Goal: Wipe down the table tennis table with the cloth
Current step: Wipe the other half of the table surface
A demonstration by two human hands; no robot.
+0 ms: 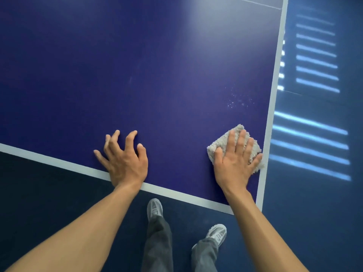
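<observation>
Blue and white-edged, the flat table tennis desk (pixel 157 75) fills the upper left and centre of the frame, its near right corner at lower right. A person leans over it with both bare arms stretched out. The right hand (pixel 236 163) lies flat, fingers spread and extended, pressing down on a folded, pale grey shaggy microfibre cloth (pixel 220 143) at centre right of the frame; the cloth sits on the blue surface just inside the white side line (pixel 273 114), close to the corner, and shows past the fingertips and beside the thumb. The left hand (pixel 125 160) rests at lower centre, empty, fingers arched and splayed with the tips touching the blue surface and the heel of the palm over the white end line (pixel 49 158). A scatter of small bright specks (pixel 238 101) marks the surface above the cloth. Below the desk edge, grey trousers (pixel 159 244) and two grey trainers (pixel 217 233) stand on the dark blue floor (pixel 314 222), which carries stripes of light (pixel 310 138) at the right of the frame.
</observation>
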